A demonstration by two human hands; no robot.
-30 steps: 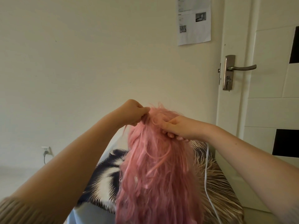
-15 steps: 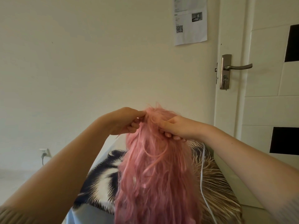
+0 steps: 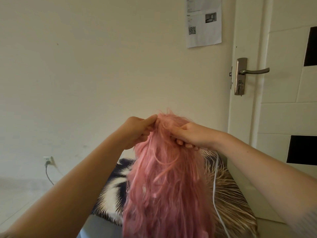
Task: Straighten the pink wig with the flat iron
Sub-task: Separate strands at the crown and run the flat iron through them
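The pink wig (image 3: 168,186) hangs in front of me, its long tangled strands falling toward the bottom of the view. My left hand (image 3: 137,131) pinches the wig's top from the left side. On the right, my right hand (image 3: 190,134) grips the top, fingers curled into the hair. Both hands hold the wig up in the air. No flat iron shows; only a white cord (image 3: 215,189) runs down just right of the wig.
Under the wig lies a cushion or blanket (image 3: 229,200) with a spiky black, white and brown print. A wall socket (image 3: 48,159) with a plugged cable sits low left. A door with a metal handle (image 3: 252,71) stands at right, a paper notice (image 3: 203,23) beside it.
Both hands stay on the wig's top; the left fingers have shifted slightly on the hair. The view has drifted a little, and the wig hangs much as before.
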